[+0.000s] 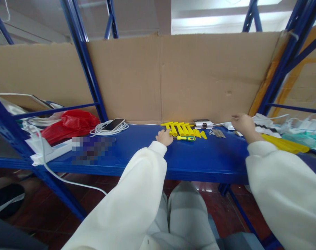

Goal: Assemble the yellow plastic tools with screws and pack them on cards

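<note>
My left hand (164, 137) lies palm down at the left end of a row of yellow T-shaped tools (183, 129). Its fingers are slightly bent and apart, touching or right beside the leftmost tool. A yellow-and-green screwdriver (186, 138) lies just to its right, in front of the row. Small flat yellow pieces (200, 134) end the row. Farther right, my right hand (243, 124) is raised over the shelf by a small white packet (228, 126). Its fingers are curled together, and whatever they hold is too small to make out.
Small metal parts (218, 133) and a stack of printed boxes (203, 124) lie between my hands. At right are a yellow bag (286, 143) and plastic packaging. Leftward are a phone (113, 124) on a coiled white cable, a red bag (78, 123) and a blue rack post (91, 69).
</note>
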`<control>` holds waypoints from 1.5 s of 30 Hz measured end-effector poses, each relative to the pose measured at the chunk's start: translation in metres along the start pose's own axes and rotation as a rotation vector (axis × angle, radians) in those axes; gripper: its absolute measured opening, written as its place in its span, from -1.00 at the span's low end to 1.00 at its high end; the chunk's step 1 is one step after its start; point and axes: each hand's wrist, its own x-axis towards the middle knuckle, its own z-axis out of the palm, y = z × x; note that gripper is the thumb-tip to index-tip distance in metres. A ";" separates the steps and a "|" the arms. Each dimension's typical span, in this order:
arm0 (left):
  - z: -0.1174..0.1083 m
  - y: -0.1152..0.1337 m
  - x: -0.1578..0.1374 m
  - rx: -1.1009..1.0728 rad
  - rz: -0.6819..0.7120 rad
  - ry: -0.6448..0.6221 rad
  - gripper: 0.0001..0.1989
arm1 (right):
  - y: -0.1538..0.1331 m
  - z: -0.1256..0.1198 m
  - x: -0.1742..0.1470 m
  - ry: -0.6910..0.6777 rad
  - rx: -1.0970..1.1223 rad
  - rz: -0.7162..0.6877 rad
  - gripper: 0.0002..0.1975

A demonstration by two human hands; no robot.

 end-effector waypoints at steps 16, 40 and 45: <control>-0.003 0.000 0.004 0.189 0.014 -0.272 -0.45 | -0.118 0.086 -0.040 -0.313 0.393 -0.487 -0.70; -0.002 -0.003 0.004 0.205 -0.034 -0.108 -0.60 | -0.115 0.091 -0.041 -0.314 0.539 -0.400 -0.77; -0.005 -0.005 0.004 0.152 -0.131 0.019 -0.65 | -0.112 0.095 -0.039 -0.298 0.553 -0.432 -0.77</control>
